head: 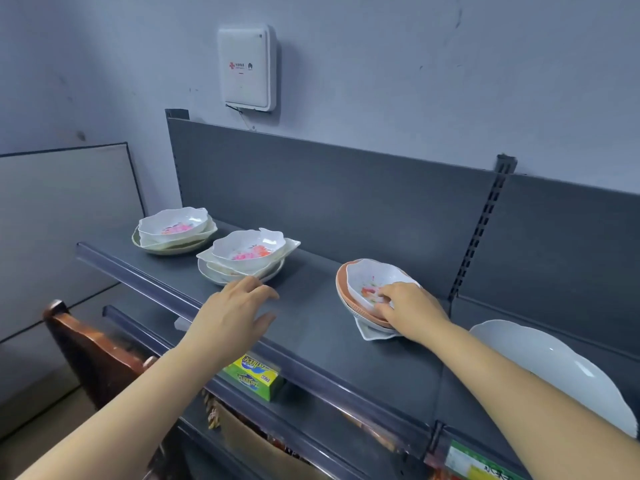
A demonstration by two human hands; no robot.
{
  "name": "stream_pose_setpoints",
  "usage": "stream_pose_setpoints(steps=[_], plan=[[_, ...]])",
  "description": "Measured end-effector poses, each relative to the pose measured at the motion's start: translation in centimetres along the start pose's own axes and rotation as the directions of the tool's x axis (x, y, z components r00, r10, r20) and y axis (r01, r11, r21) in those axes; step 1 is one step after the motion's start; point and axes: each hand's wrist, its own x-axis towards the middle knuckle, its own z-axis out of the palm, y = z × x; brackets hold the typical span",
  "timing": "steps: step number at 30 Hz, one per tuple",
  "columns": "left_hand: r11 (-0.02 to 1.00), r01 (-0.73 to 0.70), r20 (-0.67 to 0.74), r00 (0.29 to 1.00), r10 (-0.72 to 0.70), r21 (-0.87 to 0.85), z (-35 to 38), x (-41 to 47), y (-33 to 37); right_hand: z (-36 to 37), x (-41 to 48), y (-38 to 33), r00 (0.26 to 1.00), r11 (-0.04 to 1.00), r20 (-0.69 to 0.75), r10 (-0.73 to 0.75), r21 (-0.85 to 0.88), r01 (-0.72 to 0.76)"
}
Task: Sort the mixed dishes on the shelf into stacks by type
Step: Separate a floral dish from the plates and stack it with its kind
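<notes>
Right hand [412, 311]: fingers curled over near rim of floral bowl [370, 278], thumb hidden, likely pinching. Bowl tops mixed pile on orange plate [341, 284], right part of shelf [311, 327]. Lift straight, keeping plate still. Left hand [232, 310]: spread, empty, before middle stack [247, 258], topped alike, likely destination. Far-left stack [173, 230]: same.

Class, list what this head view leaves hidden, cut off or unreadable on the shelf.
Head view:
Right pile's lower dishes: covered by the right hand; count unclear.
Large white plate: cut by the frame's right edge and the forearm.
Wall box print: too small to read.
Yellow-green packet: partly behind the shelf lip.
</notes>
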Motion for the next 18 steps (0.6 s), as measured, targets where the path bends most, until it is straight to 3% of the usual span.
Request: stream_pose_setpoints(steps=[10,13,18], plan=[[0.998,0.070,0.033,0.997,-0.070,0.002,1.9,3.0,-0.9,1.6,2.7,1.3,0.985,0.999,0.164,-0.048,-0.016,0.051],[0.996,0.087,0.028,0.996,-0.087,-0.004,2.5,4.1,-1.0,0.9,3.2,1.5,0.993,0.998,0.099,-0.062,0.033,0.059],[0.994,0.106,-0.007,0.994,-0.106,-0.015,3.2,6.1,-0.6,-1.2,4.8,2.2,0.999,0.942,-0.037,-0.022,0.334,0.033]])
